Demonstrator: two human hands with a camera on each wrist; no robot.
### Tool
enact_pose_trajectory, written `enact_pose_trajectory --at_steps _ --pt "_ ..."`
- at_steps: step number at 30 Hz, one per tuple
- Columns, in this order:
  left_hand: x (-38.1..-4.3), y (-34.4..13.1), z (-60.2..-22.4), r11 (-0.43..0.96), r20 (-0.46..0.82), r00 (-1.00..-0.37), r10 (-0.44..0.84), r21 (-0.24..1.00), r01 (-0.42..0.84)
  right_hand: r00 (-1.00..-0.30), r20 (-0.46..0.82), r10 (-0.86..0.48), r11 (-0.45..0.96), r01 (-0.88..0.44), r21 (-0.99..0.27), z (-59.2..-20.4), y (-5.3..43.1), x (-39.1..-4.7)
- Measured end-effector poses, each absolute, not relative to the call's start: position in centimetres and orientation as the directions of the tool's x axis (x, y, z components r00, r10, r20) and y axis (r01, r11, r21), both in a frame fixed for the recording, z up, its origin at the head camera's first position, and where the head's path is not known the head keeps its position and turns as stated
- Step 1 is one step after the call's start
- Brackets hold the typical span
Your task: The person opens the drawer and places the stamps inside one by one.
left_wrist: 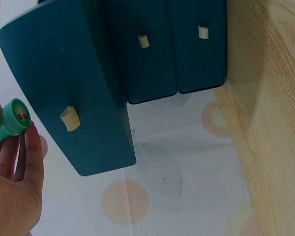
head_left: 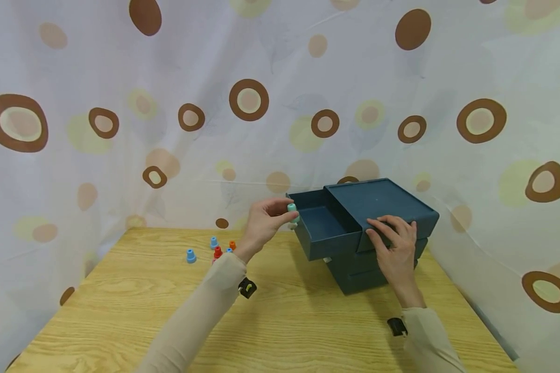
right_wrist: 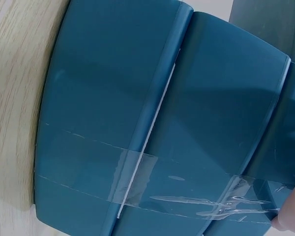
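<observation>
My left hand [head_left: 263, 224] pinches a mint-green toy stamp [head_left: 292, 207] between thumb and fingers, just outside the front of a pulled-out drawer [head_left: 333, 244]. Two red cherries mark the end of this stamp [left_wrist: 12, 120] in the left wrist view. The drawer is the top one of a dark blue drawer cabinet [head_left: 378, 199] and sticks out to the left; its visible floor is bare. My right hand [head_left: 396, 251] rests on the cabinet's top near its side edge, fingers spread. Only a fingertip [right_wrist: 291, 209] of it shows in the right wrist view.
On the wooden table [head_left: 135, 295], left of the cabinet, stand several small stamps, including a light blue stamp [head_left: 191, 256], a red stamp [head_left: 218, 252] and an orange stamp [head_left: 232, 244]. Two lower drawers with beige pull tabs [left_wrist: 203, 32] are closed. A patterned curtain [head_left: 280, 145] hangs behind.
</observation>
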State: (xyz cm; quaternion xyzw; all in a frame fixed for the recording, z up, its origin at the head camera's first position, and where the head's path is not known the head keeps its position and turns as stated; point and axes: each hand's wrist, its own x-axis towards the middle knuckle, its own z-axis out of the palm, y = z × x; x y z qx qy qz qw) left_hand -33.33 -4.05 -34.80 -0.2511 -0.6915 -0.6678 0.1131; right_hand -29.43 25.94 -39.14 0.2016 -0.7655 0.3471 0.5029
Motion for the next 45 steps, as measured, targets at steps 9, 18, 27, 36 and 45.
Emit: enact_pose_trajectory --at_steps 9,18,27,36,45 --pt "-33.2 -2.8 -34.7 -0.026 0.512 -0.831 0.217 0.854 0.519 -0.421 0.906 0.032 0.686 -0.651 -0.326 -39.4 25.9 -29.6" --pt "-33.2 -1.3 -33.8 -0.003 0.536 -0.801 0.266 0.832 0.555 -0.408 0.912 0.038 0.682 -0.657 -0.322 -39.2 26.0 -29.7" --pt "-33.4 0.8 -33.2 0.084 0.517 -0.779 0.355 0.812 0.577 -0.418 0.908 0.037 0.687 -0.649 -0.327 -39.1 26.1 -29.4" --pt "-34.1 1.8 -32.7 0.158 0.441 -0.791 0.424 0.824 0.544 -0.423 0.905 0.037 0.688 -0.646 -0.330 -39.1 25.9 -29.3" --pt "-34.6 2.5 -32.0 0.280 0.421 -0.783 0.458 0.768 0.576 -0.424 0.905 0.043 0.691 -0.641 -0.333 -39.1 26.0 -29.4"
